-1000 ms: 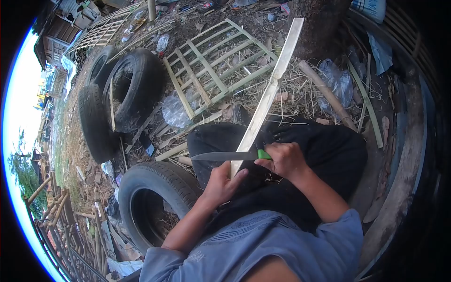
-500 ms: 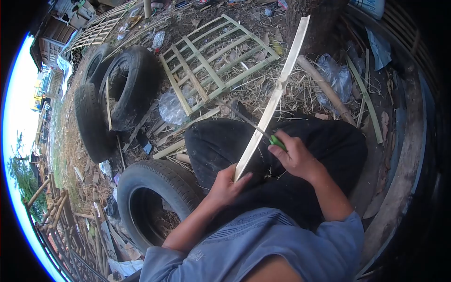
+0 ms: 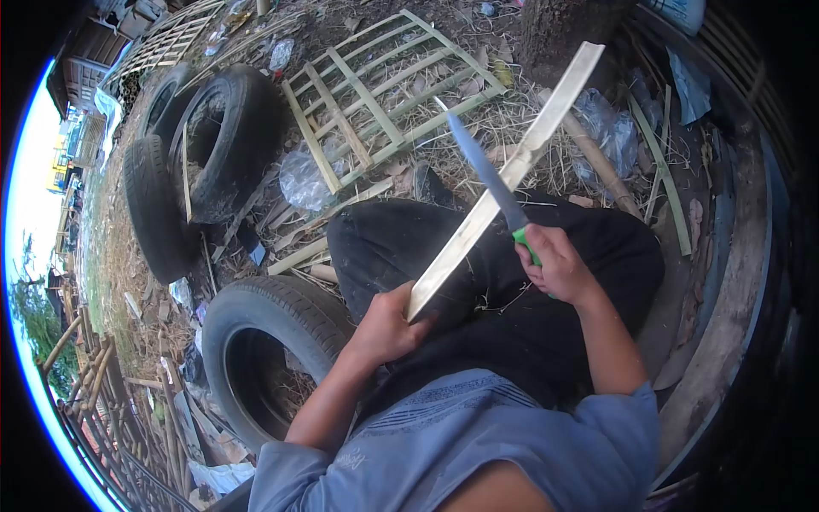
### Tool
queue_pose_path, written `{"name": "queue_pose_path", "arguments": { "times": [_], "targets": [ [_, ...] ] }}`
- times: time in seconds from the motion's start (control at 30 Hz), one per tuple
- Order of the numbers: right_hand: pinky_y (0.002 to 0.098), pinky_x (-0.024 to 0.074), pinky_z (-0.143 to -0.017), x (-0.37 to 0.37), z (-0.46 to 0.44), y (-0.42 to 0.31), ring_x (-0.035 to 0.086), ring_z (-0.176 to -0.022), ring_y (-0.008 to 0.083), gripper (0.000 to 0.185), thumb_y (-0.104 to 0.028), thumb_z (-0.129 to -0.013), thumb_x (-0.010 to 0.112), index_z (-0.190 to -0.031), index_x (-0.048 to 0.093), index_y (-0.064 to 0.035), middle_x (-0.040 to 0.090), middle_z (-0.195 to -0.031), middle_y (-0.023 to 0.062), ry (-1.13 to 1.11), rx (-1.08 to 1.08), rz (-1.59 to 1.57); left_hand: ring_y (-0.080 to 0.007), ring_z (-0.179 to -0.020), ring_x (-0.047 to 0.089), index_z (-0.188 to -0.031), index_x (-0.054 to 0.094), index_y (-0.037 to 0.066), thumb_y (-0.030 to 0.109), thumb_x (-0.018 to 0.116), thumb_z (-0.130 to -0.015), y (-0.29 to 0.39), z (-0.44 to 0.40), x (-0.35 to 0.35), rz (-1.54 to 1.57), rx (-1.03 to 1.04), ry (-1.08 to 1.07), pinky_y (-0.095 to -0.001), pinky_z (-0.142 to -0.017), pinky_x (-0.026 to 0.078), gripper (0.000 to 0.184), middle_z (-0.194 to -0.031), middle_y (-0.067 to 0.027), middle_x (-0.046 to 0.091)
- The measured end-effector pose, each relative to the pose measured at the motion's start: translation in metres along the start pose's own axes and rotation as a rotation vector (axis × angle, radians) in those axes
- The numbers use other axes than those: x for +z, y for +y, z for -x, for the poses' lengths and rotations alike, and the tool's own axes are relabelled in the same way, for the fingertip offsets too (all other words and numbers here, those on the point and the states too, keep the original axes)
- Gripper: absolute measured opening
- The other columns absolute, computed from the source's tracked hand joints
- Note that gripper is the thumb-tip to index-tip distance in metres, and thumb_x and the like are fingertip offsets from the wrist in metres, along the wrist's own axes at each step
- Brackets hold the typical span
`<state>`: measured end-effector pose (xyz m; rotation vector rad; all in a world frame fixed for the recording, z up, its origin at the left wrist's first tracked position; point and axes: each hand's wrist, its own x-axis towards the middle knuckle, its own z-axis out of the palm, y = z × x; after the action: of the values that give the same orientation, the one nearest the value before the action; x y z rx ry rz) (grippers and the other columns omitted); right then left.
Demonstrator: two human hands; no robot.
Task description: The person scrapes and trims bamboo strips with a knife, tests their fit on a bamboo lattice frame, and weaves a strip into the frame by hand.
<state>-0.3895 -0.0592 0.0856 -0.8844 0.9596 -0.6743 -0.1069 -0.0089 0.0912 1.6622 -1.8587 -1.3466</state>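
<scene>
A long split bamboo strip slants up and away across my lap, its pale inner face showing. My left hand is closed around its near end. In my right hand is a knife with a green handle, its broad side turned up to view. The blade points forward and to the left, crossing over the strip near its middle; whether it touches cannot be told. A node ridge shows on the strip beyond the blade.
A bamboo lattice panel lies on the littered ground ahead. One tire lies by my left knee, with several more tires farther left. A tree trunk stands ahead right; a bamboo pole and plastic bags lie near it.
The knife has turned from edge-on to showing its flat side, and my right hand has shifted slightly right. The strip's far end has swung right and a little down.
</scene>
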Motion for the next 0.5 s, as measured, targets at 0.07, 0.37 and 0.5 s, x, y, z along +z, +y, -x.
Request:
{"name": "queue_pose_path", "arguments": {
  "times": [0.07,0.37,0.5],
  "targets": [
    [0.0248,0.0388,-0.053,0.015,-0.006,0.021,0.044,-0.057,0.0058,0.045,-0.037,-0.102,0.043,-0.077,0.054,-0.0021,0.047,-0.062,-0.0022,-0.108,-0.074,0.115,-0.0110,-0.062,0.056,-0.098,0.060,-0.003,0.013,0.071,-0.080,0.012,-0.001,-0.005,-0.069,-0.021,0.001,-0.0304,-0.058,0.046,0.027,-0.067,-0.0116,0.060],
    [0.0215,0.0332,-0.044,0.027,-0.007,0.018,0.040,-0.049,0.0026,0.039,-0.032,-0.103,0.040,-0.076,0.052,-0.0054,0.044,-0.059,-0.0037,0.110,-0.052,-0.001,-0.0440,-0.070,0.062,-0.089,0.056,-0.002,0.018,0.072,-0.078,0.010,0.001,-0.005,-0.110,-0.046,0.070,-0.0466,-0.062,0.050,0.028,-0.068,-0.0257,0.060],
    [0.0236,0.0365,-0.043,0.050,-0.008,0.062,0.046,-0.048,0.0059,0.042,-0.038,-0.102,0.038,-0.081,0.052,-0.0042,0.048,-0.059,-0.0011,-0.120,-0.166,0.235,-0.0448,-0.071,0.062,-0.088,0.054,-0.002,0.023,0.072,-0.079,-0.007,-0.001,-0.006,-0.252,0.006,0.048,-0.0488,-0.062,0.049,0.032,-0.069,-0.0263,0.060]
  ]
}}
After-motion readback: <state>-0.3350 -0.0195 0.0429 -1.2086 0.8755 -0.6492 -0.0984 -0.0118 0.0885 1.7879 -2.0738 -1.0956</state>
